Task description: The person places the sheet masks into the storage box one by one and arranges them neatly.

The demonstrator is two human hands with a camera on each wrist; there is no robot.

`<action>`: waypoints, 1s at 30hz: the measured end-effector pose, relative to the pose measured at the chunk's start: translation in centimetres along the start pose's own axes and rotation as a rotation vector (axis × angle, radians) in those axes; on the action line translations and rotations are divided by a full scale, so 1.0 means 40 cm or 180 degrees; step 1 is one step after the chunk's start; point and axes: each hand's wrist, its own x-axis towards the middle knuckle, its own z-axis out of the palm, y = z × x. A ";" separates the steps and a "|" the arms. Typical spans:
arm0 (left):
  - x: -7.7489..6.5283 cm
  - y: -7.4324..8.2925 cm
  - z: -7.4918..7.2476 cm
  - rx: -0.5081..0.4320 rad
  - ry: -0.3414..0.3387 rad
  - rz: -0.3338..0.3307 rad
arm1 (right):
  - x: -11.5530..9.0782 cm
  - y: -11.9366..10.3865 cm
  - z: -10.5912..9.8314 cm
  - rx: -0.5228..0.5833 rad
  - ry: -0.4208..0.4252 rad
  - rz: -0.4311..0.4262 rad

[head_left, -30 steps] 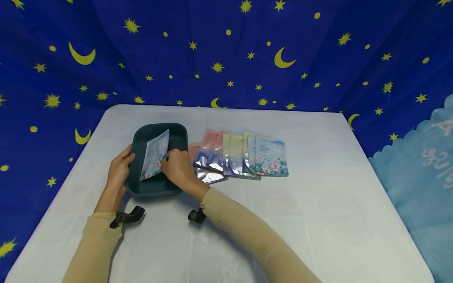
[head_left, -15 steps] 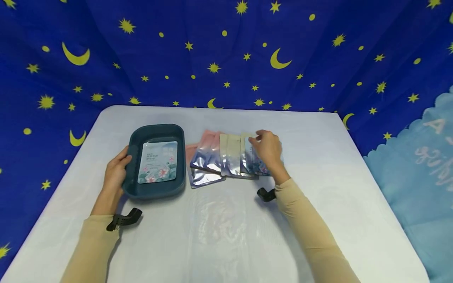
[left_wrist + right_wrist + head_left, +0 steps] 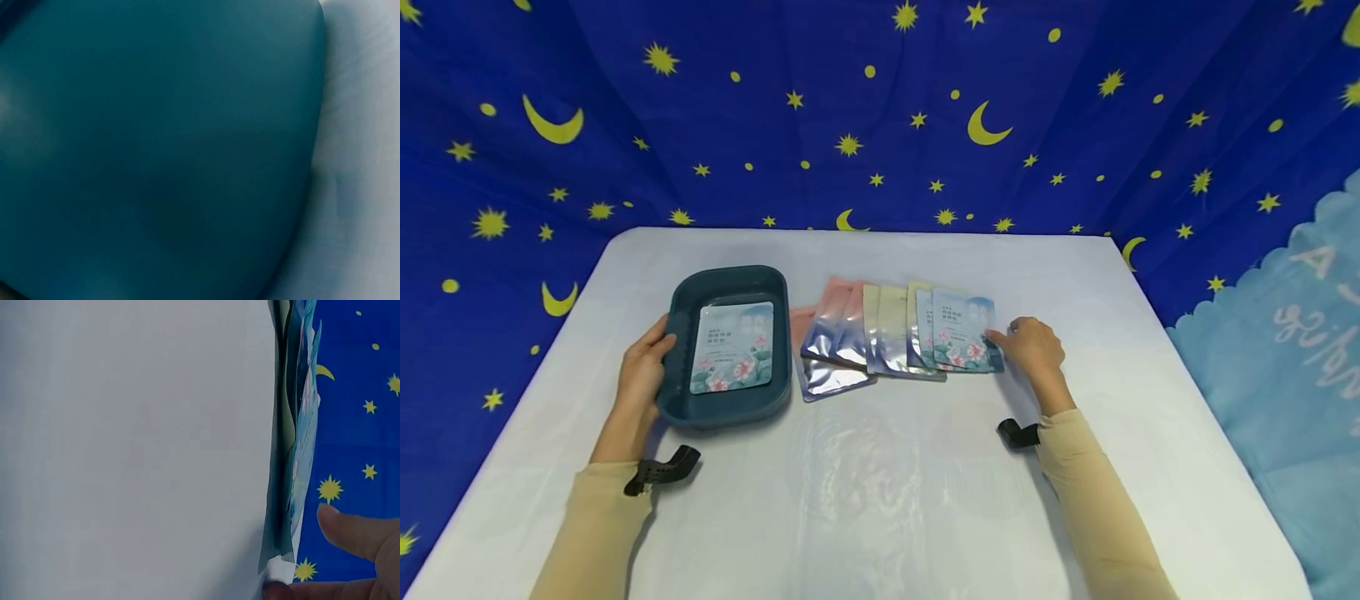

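My left hand (image 3: 643, 362) grips the left side of a dark teal plastic tray (image 3: 724, 410), with the thumb by its rim. Inside the tray lies a light-blue flowered sachet (image 3: 732, 346), face up. The tray's smooth outer wall (image 3: 162, 137) fills most of the left wrist view, and the left fingers are hidden there. My right hand (image 3: 1033, 350) is at the right edge of the top light-blue flowered sachet (image 3: 962, 329) in an overlapping row. In the right wrist view the thumb (image 3: 353, 531) stands apart from the sachet edges (image 3: 303, 437), while a fingertip meets their lower corner.
Left of the blue sachets, the row continues with cream sachets (image 3: 891, 321) and pink-to-blue sachets (image 3: 827, 321), all overlapping. A shiny silvery sachet end (image 3: 835, 381) sticks out at the front. The white table (image 3: 880, 500) meets a blue star-and-moon cloth (image 3: 820, 100) behind.
My right hand has left the sachet in the tray, crossed rightward over the row, and come to its right edge. The sachet in the tray now lies flat. The left hand keeps its grip.
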 end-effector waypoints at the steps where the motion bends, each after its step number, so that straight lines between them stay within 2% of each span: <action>1: -0.001 0.000 0.001 -0.0009 -0.0012 0.0013 | -0.001 0.004 0.003 -0.0006 -0.0008 -0.0040; 6: -0.004 0.000 0.002 -0.0020 -0.0004 0.0039 | -0.002 0.013 0.015 0.0198 0.0013 -0.0193; 11: -0.005 0.000 0.002 0.0002 -0.0004 0.0062 | 0.001 0.022 0.018 0.0624 0.0090 -0.0218; 15: -0.005 0.001 0.002 -0.0027 -0.0015 0.0050 | 0.005 0.028 0.012 0.0899 0.0007 -0.0191; 20: -0.002 -0.003 0.001 -0.0123 -0.0047 0.0053 | 0.008 0.032 0.010 0.0997 -0.0100 -0.0149; 26: 0.000 -0.006 0.002 -0.0144 -0.0063 0.0088 | 0.005 0.033 0.016 0.1336 0.0090 -0.0163; 30: 0.000 -0.004 0.001 -0.0079 -0.0035 0.0090 | -0.002 0.021 -0.001 0.1664 0.0203 -0.0227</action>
